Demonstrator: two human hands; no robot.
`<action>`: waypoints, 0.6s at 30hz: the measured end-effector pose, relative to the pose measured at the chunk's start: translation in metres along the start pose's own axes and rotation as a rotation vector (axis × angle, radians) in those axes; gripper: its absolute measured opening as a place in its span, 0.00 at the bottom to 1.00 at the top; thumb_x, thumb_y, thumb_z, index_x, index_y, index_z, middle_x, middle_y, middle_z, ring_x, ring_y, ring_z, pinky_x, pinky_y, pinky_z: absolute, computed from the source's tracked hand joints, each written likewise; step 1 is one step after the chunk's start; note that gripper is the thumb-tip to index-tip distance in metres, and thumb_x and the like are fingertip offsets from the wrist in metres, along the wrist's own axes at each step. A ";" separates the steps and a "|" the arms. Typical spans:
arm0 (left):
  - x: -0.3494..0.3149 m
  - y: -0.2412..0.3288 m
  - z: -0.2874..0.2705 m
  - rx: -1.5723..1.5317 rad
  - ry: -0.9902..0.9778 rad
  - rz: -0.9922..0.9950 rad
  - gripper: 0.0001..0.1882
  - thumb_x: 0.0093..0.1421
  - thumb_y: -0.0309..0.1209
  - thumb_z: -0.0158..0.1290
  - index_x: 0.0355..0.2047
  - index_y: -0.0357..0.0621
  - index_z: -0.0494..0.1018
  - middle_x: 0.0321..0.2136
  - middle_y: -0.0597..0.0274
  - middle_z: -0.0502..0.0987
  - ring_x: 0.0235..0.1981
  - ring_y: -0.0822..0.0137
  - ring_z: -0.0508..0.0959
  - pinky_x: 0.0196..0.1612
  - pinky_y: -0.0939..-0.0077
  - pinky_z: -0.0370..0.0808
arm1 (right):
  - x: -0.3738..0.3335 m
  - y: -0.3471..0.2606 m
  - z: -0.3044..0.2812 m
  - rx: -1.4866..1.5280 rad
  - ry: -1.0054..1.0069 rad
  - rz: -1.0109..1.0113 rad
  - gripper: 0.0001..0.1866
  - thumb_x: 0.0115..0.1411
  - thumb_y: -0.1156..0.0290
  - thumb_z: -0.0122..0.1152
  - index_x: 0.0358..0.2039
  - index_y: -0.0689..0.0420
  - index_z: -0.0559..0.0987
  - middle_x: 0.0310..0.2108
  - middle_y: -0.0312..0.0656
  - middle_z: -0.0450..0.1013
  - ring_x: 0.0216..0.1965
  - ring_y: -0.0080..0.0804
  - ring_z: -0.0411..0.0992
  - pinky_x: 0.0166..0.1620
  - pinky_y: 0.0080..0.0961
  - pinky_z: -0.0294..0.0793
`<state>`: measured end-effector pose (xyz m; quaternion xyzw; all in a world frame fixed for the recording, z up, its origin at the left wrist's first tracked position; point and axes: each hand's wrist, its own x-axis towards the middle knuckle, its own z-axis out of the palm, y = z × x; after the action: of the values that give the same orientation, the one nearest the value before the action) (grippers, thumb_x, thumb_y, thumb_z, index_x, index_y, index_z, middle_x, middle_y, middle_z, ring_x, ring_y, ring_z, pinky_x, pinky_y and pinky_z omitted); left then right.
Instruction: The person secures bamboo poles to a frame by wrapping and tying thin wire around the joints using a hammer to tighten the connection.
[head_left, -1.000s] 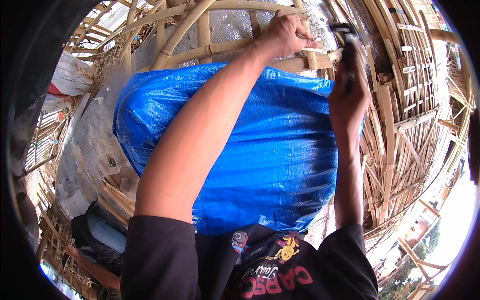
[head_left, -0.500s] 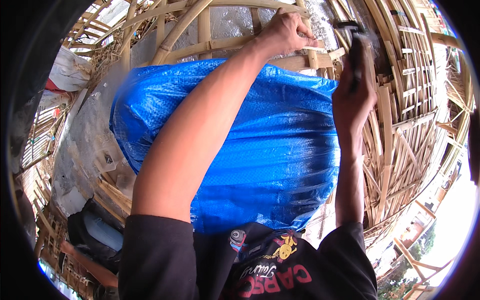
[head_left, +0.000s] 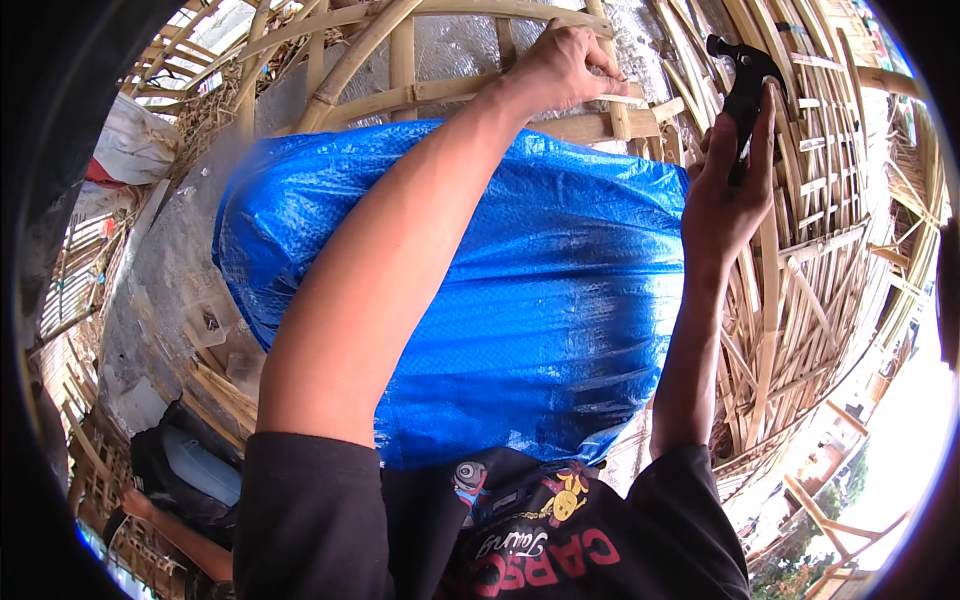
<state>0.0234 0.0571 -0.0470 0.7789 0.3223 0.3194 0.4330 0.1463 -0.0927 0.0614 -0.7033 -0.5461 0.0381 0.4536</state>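
My left hand [head_left: 562,68] reaches to the far side, its fingers closed at a crossing of split bamboo strips [head_left: 622,122]. Whatever the fingertips pinch there is too small to make out. On the right, my right hand [head_left: 728,195] is wrapped around the handle of a black claw hammer [head_left: 745,85]. The hammer is raised, its head apart from the strips my left hand touches. Beneath my forearms a blue tarp [head_left: 540,290] lies spread in folds, reaching close to the bamboo lattice.
A woven bamboo panel [head_left: 820,150] stands along the right. Bamboo poles [head_left: 345,65] cross a silvery sheet at the far side. Another person's arm [head_left: 180,535] shows at the lower left, near a black-and-blue bundle [head_left: 195,465]. White sacks [head_left: 140,140] lie at the far left.
My right hand has moved to the right with the hammer, away from my left hand. The left hand stays at the bamboo crossing.
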 end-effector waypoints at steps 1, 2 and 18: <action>0.000 0.000 -0.001 0.003 -0.001 0.001 0.23 0.47 0.52 0.70 0.30 0.45 0.85 0.31 0.60 0.78 0.40 0.61 0.78 0.45 0.69 0.73 | 0.001 0.001 0.003 0.025 0.031 -0.013 0.26 0.69 0.71 0.54 0.65 0.62 0.65 0.57 0.53 0.72 0.55 0.35 0.73 0.55 0.28 0.73; 0.000 0.000 -0.001 0.007 0.007 0.014 0.22 0.47 0.52 0.70 0.30 0.45 0.85 0.31 0.60 0.78 0.39 0.61 0.78 0.45 0.69 0.73 | -0.001 0.010 0.006 0.015 0.020 -0.014 0.26 0.69 0.70 0.54 0.66 0.56 0.65 0.43 0.43 0.73 0.38 0.22 0.67 0.37 0.20 0.66; 0.003 0.001 0.000 -0.022 -0.043 -0.028 0.21 0.47 0.49 0.70 0.31 0.45 0.85 0.35 0.58 0.81 0.43 0.61 0.79 0.51 0.70 0.73 | 0.000 0.009 0.009 -0.099 -0.186 -0.086 0.24 0.67 0.69 0.55 0.64 0.53 0.70 0.48 0.59 0.76 0.50 0.41 0.78 0.47 0.33 0.78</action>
<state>0.0250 0.0588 -0.0459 0.7761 0.3204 0.3001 0.4527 0.1477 -0.0872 0.0500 -0.6943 -0.6166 0.0567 0.3668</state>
